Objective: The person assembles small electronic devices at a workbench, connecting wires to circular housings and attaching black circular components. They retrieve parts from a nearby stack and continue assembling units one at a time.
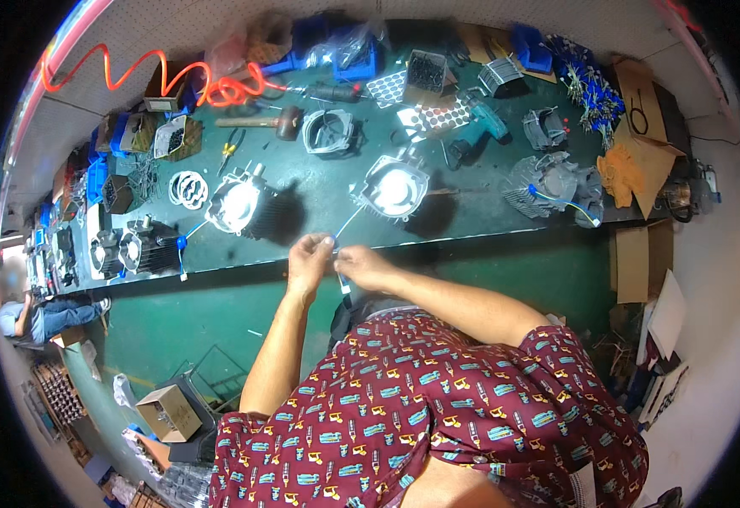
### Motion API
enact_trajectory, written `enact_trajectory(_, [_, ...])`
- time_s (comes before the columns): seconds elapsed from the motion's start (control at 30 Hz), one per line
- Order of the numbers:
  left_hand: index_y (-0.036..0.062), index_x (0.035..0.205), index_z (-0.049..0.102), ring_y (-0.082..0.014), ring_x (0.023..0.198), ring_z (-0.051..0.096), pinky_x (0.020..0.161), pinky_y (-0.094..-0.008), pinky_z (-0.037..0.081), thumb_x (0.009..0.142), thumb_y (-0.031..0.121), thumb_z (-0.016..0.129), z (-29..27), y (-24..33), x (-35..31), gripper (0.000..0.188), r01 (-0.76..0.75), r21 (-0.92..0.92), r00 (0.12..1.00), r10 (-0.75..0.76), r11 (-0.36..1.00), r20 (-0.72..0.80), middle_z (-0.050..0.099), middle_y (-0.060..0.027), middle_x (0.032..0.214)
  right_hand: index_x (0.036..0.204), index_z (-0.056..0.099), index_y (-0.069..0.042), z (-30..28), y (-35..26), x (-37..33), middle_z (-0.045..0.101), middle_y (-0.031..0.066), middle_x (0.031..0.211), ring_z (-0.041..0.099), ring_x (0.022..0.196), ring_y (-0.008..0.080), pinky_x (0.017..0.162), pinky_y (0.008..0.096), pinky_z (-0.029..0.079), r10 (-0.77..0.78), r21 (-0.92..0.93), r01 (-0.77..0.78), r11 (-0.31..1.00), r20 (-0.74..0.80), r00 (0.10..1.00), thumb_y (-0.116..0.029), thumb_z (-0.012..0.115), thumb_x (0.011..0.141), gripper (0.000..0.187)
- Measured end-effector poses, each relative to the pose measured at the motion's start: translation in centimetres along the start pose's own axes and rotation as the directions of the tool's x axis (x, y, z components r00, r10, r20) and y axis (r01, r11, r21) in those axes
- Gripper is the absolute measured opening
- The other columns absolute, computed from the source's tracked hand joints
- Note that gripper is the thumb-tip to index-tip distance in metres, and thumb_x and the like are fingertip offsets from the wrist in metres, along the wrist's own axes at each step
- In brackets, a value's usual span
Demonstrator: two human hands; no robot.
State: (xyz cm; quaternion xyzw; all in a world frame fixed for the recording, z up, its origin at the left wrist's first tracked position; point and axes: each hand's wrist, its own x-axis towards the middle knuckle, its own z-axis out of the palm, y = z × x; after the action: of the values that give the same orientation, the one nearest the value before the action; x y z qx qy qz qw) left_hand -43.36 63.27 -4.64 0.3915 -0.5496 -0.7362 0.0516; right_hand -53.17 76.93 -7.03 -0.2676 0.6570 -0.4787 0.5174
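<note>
A teal cordless drill (476,125) and a brown wooden mallet (288,124) lie beyond a silvery metal housing (394,193). The dark-green desk (482,215) fronts a green floor (505,288). The left hand (308,262) pinches the thin white cable (351,223) between housing and person; the right hand (365,266) curls its fingers beside it, grip unclear.

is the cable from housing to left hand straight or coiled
Straight: the visible cable runs in a line between the metal housing and the left hand.
</note>
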Motion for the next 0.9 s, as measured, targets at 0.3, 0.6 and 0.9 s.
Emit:
enact_trajectory(0.3, [-0.0019,0.111,0.066,-0.0093,0.08,0.062,0.07,-0.0256,0.051,0.097,0.013,0.068,0.7,-0.5,0.1,0.021,0.077,-0.063,0.995,-0.073,0.995,0.061,0.069,-0.0037,0.094,0.094,0.069,-0.002,0.1,-3.7,-1.8,0.07,0.0243,0.089,0.068,0.089,0.0445,0.077,0.052,0.053,-0.097,-0.454,0.055,0.89,-0.069,0.993,-0.025,0.057,0.096,0.026])
enact_trajectory(0.6, [0.0004,0.109,0.064,-0.0112,0.066,0.06,0.06,-0.0237,0.052,0.099,0.014,0.064,5.9,0.2,6.1,0.017,0.192,-0.344,0.981,-0.169,0.919,0.096,0.069,-0.0056,0.085,0.088,0.069,-0.002,-2.8,-7.9,-3.9,0.069,0.0242,0.082,0.068,0.085,0.0438,0.078,0.0548,0.054,-0.022,-0.719,0.14,0.681,0.171,0.985,-0.025,0.056,0.097,0.028])
enact_trajectory(0.9, [0.0023,0.114,0.061,-0.0114,0.076,0.062,0.069,-0.0264,0.055,0.098,0.019,0.067,8.0,-0.8,6.6,0.024,0.071,-0.345,0.997,-0.074,0.936,0.006,0.069,-0.0048,0.094,0.09,0.069,-0.001,-6.5,-8.1,-5.7,0.069,0.0215,0.079,0.068,0.079,0.0431,0.073,0.0543,0.053,-0.102,-0.687,0.167,0.707,0.134,0.986,-0.034,0.062,0.095,0.034])
